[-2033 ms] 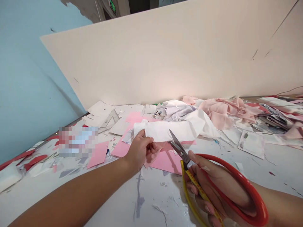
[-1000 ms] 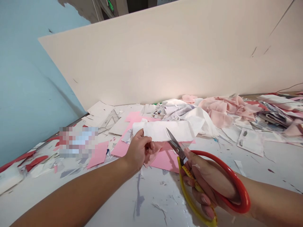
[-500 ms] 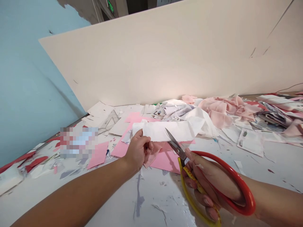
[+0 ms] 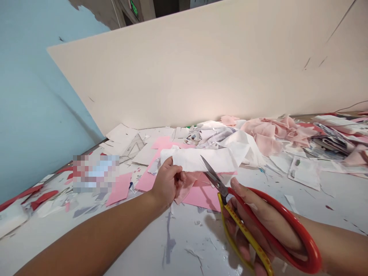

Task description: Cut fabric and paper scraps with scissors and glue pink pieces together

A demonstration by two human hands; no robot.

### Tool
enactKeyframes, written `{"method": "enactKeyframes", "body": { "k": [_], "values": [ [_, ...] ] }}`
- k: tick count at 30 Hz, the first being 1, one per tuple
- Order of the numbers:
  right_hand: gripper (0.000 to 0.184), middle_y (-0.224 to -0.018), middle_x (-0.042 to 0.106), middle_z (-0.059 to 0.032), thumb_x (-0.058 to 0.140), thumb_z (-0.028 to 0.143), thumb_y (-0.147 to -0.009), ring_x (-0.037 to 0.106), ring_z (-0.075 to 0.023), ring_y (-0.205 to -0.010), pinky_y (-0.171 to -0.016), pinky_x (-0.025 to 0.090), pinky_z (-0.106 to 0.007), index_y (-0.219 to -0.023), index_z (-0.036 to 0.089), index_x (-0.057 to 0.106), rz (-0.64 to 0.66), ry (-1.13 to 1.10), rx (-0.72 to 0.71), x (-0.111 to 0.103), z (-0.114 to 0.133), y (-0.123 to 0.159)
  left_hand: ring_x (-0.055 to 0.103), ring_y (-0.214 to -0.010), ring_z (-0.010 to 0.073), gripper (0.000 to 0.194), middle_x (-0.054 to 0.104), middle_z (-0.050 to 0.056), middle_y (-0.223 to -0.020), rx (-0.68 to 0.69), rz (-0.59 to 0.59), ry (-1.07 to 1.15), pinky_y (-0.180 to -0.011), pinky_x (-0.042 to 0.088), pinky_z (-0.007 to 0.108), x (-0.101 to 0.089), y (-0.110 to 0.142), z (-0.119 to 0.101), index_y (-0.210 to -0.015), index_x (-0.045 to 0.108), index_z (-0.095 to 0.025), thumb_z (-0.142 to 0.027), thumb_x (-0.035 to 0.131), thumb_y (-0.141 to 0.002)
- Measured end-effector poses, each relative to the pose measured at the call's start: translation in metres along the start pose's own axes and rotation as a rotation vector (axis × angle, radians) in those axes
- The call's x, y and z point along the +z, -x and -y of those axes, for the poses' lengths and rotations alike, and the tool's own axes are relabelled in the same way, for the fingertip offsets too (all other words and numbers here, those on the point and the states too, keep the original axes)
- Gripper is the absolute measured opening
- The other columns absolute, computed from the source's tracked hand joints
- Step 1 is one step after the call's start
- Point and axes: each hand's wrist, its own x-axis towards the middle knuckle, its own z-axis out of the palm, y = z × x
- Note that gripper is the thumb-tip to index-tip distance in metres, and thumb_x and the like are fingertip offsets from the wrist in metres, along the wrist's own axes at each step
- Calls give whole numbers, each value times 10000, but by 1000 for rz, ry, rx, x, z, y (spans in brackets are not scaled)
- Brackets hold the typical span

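Observation:
My left hand pinches the lower left edge of a white strip of cloth. A light pink piece of fabric hangs under its fingers. My right hand is wrapped through the handles of a pair of scissors, one handle red and the other yellow. The blades point up and left, with the upper blade in front of the strip and the lower one around its bottom edge. Whether the blades have cut into the cloth I cannot make out. Pink paper lies beneath.
Crumpled light pink fabric lies at the back right, near folded printed cloth. A clear set square rests at the back left. Paper and red scraps cover the left side. A pale panel stands behind the white table.
The scissors have shifted slightly left since two seconds ago, and their blades closed somewhat, then their handles spread apart again. My left hand keeps its pinch on the cloth, almost still.

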Motion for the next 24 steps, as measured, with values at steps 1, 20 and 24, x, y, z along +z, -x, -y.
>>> {"method": "enactKeyframes", "body": {
  "k": [1,20,24],
  "values": [
    [714,-561,506,-35,225,818,-637,573,-168,-468,-357,469,-273,-629,151,481,-11,-23,0,2,1,2,347,-353,53,123,477,-59,-419,6,-3,3,-354,263,146,0,0,0,-650,360,-201,-146,466,-682],
    [808,-402,499,-33,68,847,-593,522,-151,-309,-326,426,-248,-628,152,479,36,71,-13,-3,-2,-4,349,-349,61,118,473,-55,-432,-10,15,22,-304,233,143,2,2,-2,-673,383,-204,-184,497,-648],
    [792,-326,452,-20,37,827,-620,517,-162,-276,-289,373,-212,-579,162,466,72,83,-63,-8,-6,-11,359,-358,61,106,484,-53,-453,1,36,12,-303,241,138,0,1,0,-678,389,-205,-187,493,-669]
  ]
}}
